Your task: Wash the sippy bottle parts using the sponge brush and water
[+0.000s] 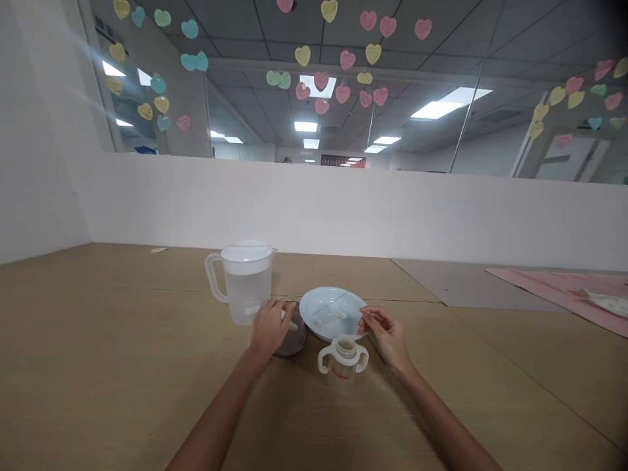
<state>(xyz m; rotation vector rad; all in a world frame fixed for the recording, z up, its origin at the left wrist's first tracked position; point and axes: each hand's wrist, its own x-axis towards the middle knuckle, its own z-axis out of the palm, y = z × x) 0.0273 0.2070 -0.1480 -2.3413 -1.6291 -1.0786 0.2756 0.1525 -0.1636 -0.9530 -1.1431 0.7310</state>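
My left hand [271, 329] is over a dark round dish [293, 341], fingers curled down. Pale bits show on both sides of its fingers, but I cannot make out what they are. At the right rim of a white plate [313, 294] is my right hand [387, 332], with thumb and fingertips pinched together. Whatever it may hold is too small to name. Small clear and white parts [338, 316] lie in the plate, with a thin stick-like piece among them. Between my hands, nearer to me, a clear baby bottle [342, 374] stands upright, uncapped, with a white two-handled collar [345, 351].
A lidded translucent jug [248, 281] stands behind my left hand, its handle to the left. A pink cloth [549, 291] lies at the far right. The brown tabletop [122, 366] meets a white wall [314, 209] below a window with heart-shaped notes.
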